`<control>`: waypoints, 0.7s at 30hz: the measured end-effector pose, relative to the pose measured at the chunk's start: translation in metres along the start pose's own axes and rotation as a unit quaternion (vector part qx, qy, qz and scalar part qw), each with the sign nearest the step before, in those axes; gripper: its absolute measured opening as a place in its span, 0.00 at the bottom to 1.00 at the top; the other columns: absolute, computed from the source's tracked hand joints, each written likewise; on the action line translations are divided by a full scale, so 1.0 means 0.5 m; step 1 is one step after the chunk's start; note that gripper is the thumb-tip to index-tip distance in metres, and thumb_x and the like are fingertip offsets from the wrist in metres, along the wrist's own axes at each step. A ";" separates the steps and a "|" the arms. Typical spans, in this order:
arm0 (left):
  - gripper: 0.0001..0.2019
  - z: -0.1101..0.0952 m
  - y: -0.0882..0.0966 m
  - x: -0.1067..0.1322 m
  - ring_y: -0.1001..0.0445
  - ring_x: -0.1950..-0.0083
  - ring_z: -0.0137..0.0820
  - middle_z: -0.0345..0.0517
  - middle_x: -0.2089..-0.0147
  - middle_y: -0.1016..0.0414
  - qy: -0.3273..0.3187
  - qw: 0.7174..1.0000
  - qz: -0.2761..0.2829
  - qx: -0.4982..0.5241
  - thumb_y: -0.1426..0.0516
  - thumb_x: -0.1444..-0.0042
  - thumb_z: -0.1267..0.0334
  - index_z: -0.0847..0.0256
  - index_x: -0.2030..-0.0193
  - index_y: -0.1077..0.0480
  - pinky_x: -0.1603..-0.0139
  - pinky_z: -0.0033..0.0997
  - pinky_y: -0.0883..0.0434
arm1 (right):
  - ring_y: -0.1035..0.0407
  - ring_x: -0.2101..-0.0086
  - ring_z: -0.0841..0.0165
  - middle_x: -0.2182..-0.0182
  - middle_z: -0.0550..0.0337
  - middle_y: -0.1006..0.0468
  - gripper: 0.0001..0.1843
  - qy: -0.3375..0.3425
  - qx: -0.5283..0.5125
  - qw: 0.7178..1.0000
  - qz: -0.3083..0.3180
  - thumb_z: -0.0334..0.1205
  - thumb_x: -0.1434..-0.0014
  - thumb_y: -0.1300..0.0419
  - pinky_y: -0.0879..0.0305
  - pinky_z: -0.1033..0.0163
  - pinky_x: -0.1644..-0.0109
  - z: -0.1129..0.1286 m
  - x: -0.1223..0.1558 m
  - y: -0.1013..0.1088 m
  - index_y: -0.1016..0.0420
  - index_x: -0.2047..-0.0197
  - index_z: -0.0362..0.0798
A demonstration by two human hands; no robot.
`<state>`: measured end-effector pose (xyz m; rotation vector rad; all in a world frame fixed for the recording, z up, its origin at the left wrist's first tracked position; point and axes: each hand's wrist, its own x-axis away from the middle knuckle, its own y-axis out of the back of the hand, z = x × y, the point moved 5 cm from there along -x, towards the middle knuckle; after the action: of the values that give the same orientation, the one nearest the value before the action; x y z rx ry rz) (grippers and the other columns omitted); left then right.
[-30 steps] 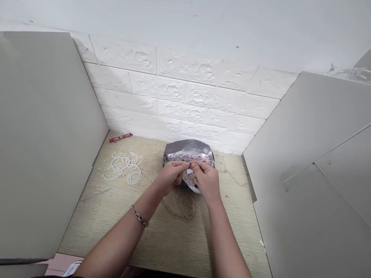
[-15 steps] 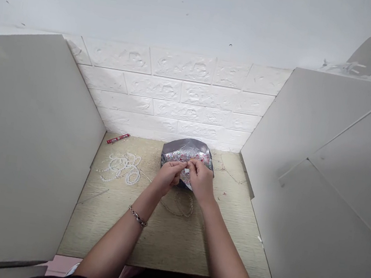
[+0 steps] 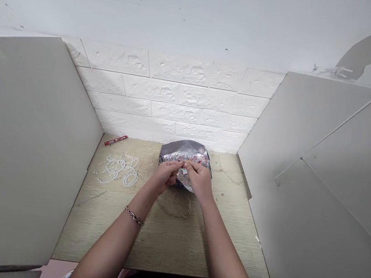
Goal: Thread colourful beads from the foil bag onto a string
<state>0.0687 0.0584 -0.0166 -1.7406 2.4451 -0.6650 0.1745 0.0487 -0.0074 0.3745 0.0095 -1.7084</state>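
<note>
Both hands meet fingertip to fingertip above a dark bag or pouch (image 3: 184, 150) with a shiny silver inside that holds small coloured beads. My left hand (image 3: 166, 175) is closed in a pinch, wearing a chain bracelet at the wrist. My right hand (image 3: 199, 180) pinches from the other side, its thumb and finger close to the left fingertips. Whatever lies between the fingers is too small to make out. Below the hands, a loop of thin beaded string (image 3: 178, 211) rests on the table, partly hidden by the left hand.
White beaded strands (image 3: 121, 169) lie coiled on the left of the table (image 3: 170, 247). A red strip-shaped packet (image 3: 115, 140) sits at the back left. Thin string (image 3: 227, 172) trails right of the bag. Grey panels (image 3: 32, 149) stand on both sides, a white brick-pattern wall (image 3: 178, 94) behind.
The whole view has shifted slightly. Both hands stay pinched together over the bag, with hardly any change in their pose.
</note>
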 end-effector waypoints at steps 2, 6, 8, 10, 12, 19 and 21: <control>0.11 0.000 0.003 -0.001 0.61 0.89 0.14 0.27 0.88 0.58 0.005 1.000 0.004 -0.008 0.43 0.58 0.59 0.64 0.75 0.39 0.89 0.18 0.62 | 0.32 0.68 0.68 0.69 0.61 0.24 0.14 0.008 0.010 1.000 0.015 0.45 0.52 0.48 0.38 0.64 0.63 0.006 0.002 0.001 0.25 0.66 0.49; 0.11 0.000 0.005 -0.001 0.61 0.89 0.14 0.27 0.88 0.58 0.017 0.999 0.012 -0.025 0.42 0.59 0.59 0.64 0.76 0.40 0.89 0.18 0.62 | 0.34 0.73 0.71 0.73 0.61 0.24 0.14 0.013 0.046 0.999 0.019 0.45 0.52 0.48 0.39 0.66 0.68 0.013 0.005 0.005 0.25 0.67 0.49; 0.12 -0.001 0.006 0.000 0.61 0.89 0.14 0.27 0.88 0.58 0.019 0.999 0.008 -0.027 0.43 0.58 0.58 0.64 0.76 0.39 0.89 0.18 0.62 | 0.35 0.76 0.72 0.75 0.61 0.25 0.15 0.017 0.054 0.998 0.016 0.46 0.52 0.48 0.40 0.67 0.71 0.014 0.005 0.006 0.25 0.68 0.48; 0.13 -0.002 0.006 0.001 0.61 0.89 0.14 0.27 0.88 0.59 0.023 0.999 0.000 -0.022 0.45 0.57 0.55 0.65 0.74 0.38 0.89 0.17 0.62 | 0.36 0.77 0.73 0.77 0.61 0.26 0.15 0.025 0.054 0.998 0.007 0.46 0.53 0.49 0.40 0.67 0.72 0.016 0.006 0.007 0.25 0.68 0.48; 0.13 -0.002 0.005 0.002 0.62 0.89 0.14 0.27 0.88 0.60 0.033 0.999 -0.003 -0.011 0.47 0.56 0.54 0.65 0.73 0.38 0.89 0.18 0.62 | 0.38 0.78 0.74 0.78 0.62 0.27 0.15 0.031 0.052 0.998 -0.005 0.46 0.53 0.49 0.41 0.68 0.73 0.017 0.006 0.009 0.25 0.68 0.48; 0.09 -0.006 -0.007 0.006 0.60 0.89 0.14 0.28 0.86 0.57 0.008 1.000 -0.002 -0.027 0.46 0.56 0.59 0.64 0.72 0.38 0.89 0.17 0.61 | 0.45 0.83 0.75 0.84 0.64 0.33 0.17 0.023 0.044 0.999 -0.015 0.48 0.53 0.49 0.47 0.69 0.79 0.017 0.005 0.013 0.26 0.68 0.46; 0.09 -0.008 -0.010 0.007 0.59 0.89 0.14 0.28 0.86 0.56 -0.005 1.000 0.002 -0.029 0.45 0.56 0.59 0.63 0.74 0.40 0.89 0.17 0.60 | 0.44 0.83 0.75 0.83 0.63 0.32 0.17 0.020 0.042 0.999 -0.014 0.48 0.53 0.49 0.47 0.69 0.80 0.016 0.005 0.012 0.26 0.68 0.46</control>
<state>0.0705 0.0549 -0.0104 -1.7542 2.4859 -0.5897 0.1782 0.0437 0.0006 0.4722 -0.0273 -1.7334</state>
